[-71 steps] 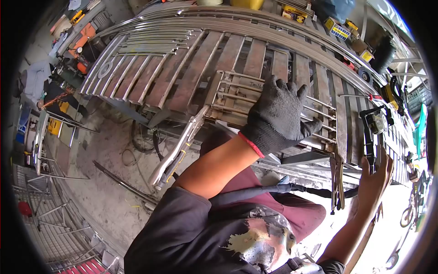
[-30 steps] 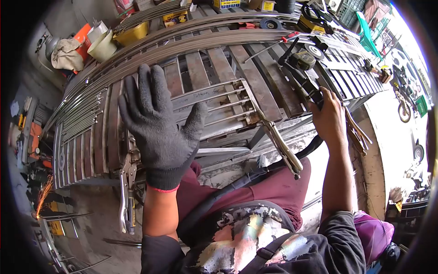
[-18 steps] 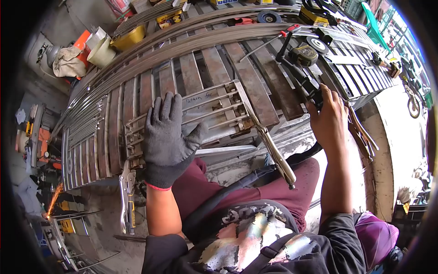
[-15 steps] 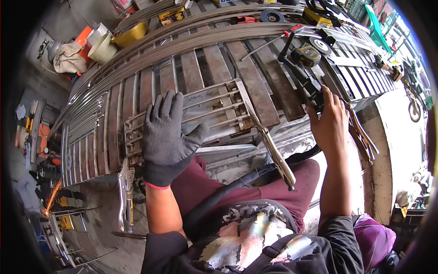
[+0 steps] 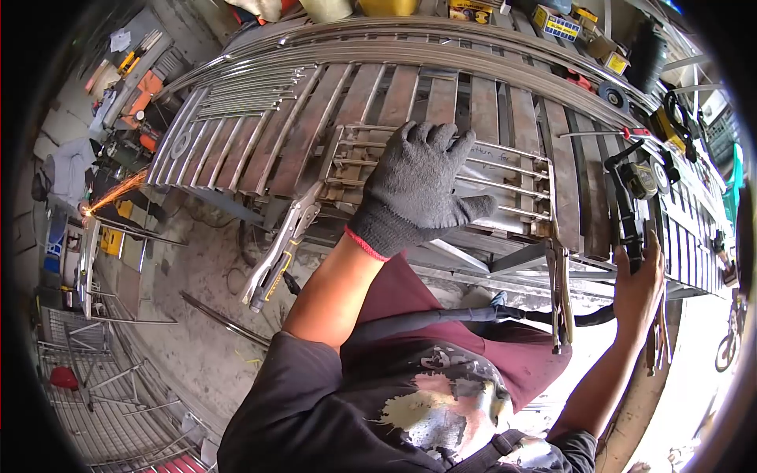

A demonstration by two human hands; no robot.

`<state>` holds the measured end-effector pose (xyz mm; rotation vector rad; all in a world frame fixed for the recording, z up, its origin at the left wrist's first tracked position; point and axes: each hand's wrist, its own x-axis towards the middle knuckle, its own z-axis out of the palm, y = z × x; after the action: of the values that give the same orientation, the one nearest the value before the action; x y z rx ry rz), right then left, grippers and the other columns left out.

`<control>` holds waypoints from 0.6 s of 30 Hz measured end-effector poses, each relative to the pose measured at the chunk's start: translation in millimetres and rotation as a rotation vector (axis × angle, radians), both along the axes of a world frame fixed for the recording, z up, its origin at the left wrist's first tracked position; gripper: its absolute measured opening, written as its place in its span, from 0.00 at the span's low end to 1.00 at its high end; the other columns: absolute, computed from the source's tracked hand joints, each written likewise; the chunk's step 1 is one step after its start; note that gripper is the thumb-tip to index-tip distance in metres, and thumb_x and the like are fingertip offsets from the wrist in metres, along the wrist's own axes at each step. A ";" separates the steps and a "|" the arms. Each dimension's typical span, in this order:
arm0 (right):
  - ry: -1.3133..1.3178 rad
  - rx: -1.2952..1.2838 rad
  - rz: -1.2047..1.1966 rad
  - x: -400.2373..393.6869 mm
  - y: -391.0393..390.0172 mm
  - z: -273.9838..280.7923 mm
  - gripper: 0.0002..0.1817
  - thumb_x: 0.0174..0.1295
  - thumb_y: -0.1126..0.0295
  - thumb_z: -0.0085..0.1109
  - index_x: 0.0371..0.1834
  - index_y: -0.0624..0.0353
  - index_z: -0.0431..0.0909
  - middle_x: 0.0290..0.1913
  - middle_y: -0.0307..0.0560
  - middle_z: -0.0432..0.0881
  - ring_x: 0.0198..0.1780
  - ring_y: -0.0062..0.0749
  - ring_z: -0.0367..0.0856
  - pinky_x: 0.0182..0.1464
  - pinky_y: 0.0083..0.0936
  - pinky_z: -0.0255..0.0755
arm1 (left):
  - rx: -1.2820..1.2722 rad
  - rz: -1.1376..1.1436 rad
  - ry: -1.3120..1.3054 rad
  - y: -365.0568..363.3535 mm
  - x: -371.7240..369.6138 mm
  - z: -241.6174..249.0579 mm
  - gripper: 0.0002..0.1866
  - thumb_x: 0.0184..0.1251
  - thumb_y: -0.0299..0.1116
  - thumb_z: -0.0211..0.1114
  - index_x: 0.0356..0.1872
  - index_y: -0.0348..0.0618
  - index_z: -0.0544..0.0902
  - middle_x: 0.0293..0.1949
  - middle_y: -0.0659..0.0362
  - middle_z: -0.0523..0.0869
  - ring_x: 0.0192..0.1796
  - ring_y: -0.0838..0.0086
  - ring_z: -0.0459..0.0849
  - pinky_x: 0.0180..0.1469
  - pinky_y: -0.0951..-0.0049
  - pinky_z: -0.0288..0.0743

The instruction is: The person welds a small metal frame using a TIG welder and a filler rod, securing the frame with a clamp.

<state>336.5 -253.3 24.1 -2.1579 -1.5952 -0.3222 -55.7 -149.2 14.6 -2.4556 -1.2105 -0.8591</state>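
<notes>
My left hand (image 5: 422, 181), in a grey work glove with a red cuff, lies over several thin metal rods (image 5: 509, 187) set in a rectangular metal frame. Its thumb is spread, its fingertips bend a little, and the palm hides some rods. Handwriting shows on the plate (image 5: 490, 150) beneath. Locking pliers (image 5: 281, 252) clamp the frame's left side and another pair of locking pliers (image 5: 560, 296) clamps its right. My bare right hand (image 5: 640, 284) has its thumb and fingers around the lower end of a black welding torch (image 5: 623, 205).
A tape measure (image 5: 639, 181) and a red-handled tool (image 5: 635, 132) lie beyond the torch. Long metal bars (image 5: 441, 54) cross the back of the slatted bench (image 5: 398, 94). Orange sparks (image 5: 114, 194) fly at far left. A black cable (image 5: 441, 317) crosses my lap.
The view has swung left, so the bench appears farther right. My left hand has shifted over the rods and its fingers bend more. My right hand's fingers sit closer round the torch handle.
</notes>
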 end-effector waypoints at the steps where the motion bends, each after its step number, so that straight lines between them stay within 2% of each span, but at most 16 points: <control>1: 0.017 -0.022 0.003 -0.7 1.1 2.5 0.36 0.75 0.63 0.71 0.82 0.61 0.70 0.71 0.67 0.83 0.68 0.65 0.85 0.69 0.54 0.78 | -0.037 0.019 0.014 -1.4 0.8 1.4 0.50 0.68 0.76 0.65 0.67 0.33 0.82 0.61 0.46 0.83 0.64 0.50 0.80 0.74 0.50 0.70; 3: 0.092 -0.045 0.049 -6.7 7.0 4.9 0.34 0.76 0.64 0.69 0.82 0.62 0.71 0.71 0.67 0.83 0.68 0.65 0.85 0.69 0.53 0.79 | -0.115 0.055 0.042 -7.4 -3.2 4.8 0.53 0.69 0.76 0.64 0.72 0.31 0.80 0.69 0.42 0.82 0.70 0.48 0.79 0.78 0.48 0.69; 6: -0.024 0.011 0.069 18.9 31.5 -19.6 0.29 0.80 0.66 0.64 0.80 0.62 0.72 0.71 0.66 0.84 0.68 0.64 0.85 0.67 0.52 0.80 | -0.069 0.097 0.029 -9.3 3.5 0.4 0.54 0.69 0.76 0.63 0.73 0.30 0.79 0.70 0.41 0.82 0.72 0.47 0.78 0.79 0.48 0.68; 10: -0.020 0.118 0.004 16.7 24.2 -13.9 0.30 0.82 0.66 0.62 0.84 0.54 0.68 0.64 0.66 0.88 0.62 0.67 0.89 0.62 0.55 0.81 | -0.057 0.128 -0.020 -8.5 4.8 -11.5 0.55 0.70 0.77 0.61 0.75 0.29 0.77 0.73 0.41 0.80 0.75 0.46 0.76 0.81 0.47 0.64; 11: -0.017 0.071 -0.096 14.7 15.3 -6.7 0.32 0.83 0.65 0.61 0.87 0.51 0.64 0.59 0.65 0.91 0.56 0.67 0.91 0.58 0.57 0.82 | -0.058 0.143 -0.021 -8.1 4.8 -12.5 0.55 0.71 0.77 0.60 0.75 0.29 0.77 0.74 0.41 0.80 0.75 0.46 0.75 0.82 0.47 0.63; 12: 0.128 0.046 -0.155 -6.6 2.2 13.6 0.33 0.83 0.64 0.60 0.88 0.51 0.63 0.56 0.64 0.92 0.54 0.66 0.92 0.56 0.59 0.82 | -0.060 0.158 -0.022 -8.4 3.3 -13.4 0.54 0.71 0.77 0.60 0.74 0.29 0.77 0.74 0.41 0.79 0.76 0.46 0.75 0.83 0.47 0.62; 13: 0.126 0.105 -0.141 11.0 -9.0 12.3 0.34 0.84 0.64 0.59 0.89 0.50 0.61 0.56 0.63 0.92 0.53 0.64 0.93 0.56 0.58 0.83 | -0.114 0.156 -0.007 -10.3 1.7 -8.2 0.53 0.72 0.77 0.59 0.73 0.29 0.78 0.75 0.41 0.79 0.76 0.46 0.75 0.83 0.49 0.61; 16: 0.011 0.195 -0.283 56.7 -55.8 44.6 0.35 0.85 0.52 0.59 0.87 0.57 0.63 0.44 0.53 0.89 0.43 0.49 0.87 0.50 0.46 0.79 | -0.165 0.124 -0.096 -8.3 4.1 -6.6 0.52 0.74 0.75 0.59 0.75 0.29 0.77 0.74 0.40 0.79 0.76 0.46 0.74 0.82 0.50 0.61; 17: -0.176 0.342 -0.225 67.2 -68.4 65.5 0.33 0.85 0.51 0.58 0.84 0.59 0.67 0.41 0.50 0.87 0.41 0.48 0.85 0.49 0.46 0.78 | -0.072 0.123 -0.166 -6.4 2.0 -7.2 0.45 0.75 0.70 0.62 0.68 0.30 0.83 0.65 0.41 0.85 0.68 0.48 0.81 0.74 0.49 0.70; 18: -0.216 0.361 -0.196 77.8 -88.3 97.7 0.31 0.85 0.50 0.58 0.81 0.60 0.71 0.39 0.47 0.86 0.39 0.45 0.83 0.48 0.44 0.77 | -0.136 0.119 -0.159 -3.1 0.4 -5.5 0.42 0.75 0.69 0.63 0.63 0.31 0.85 0.60 0.41 0.87 0.64 0.49 0.83 0.70 0.49 0.73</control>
<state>414.4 -341.7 121.9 -2.0475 -1.3075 -0.8611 -55.2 -152.4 9.1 -2.4273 -1.5005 -0.9836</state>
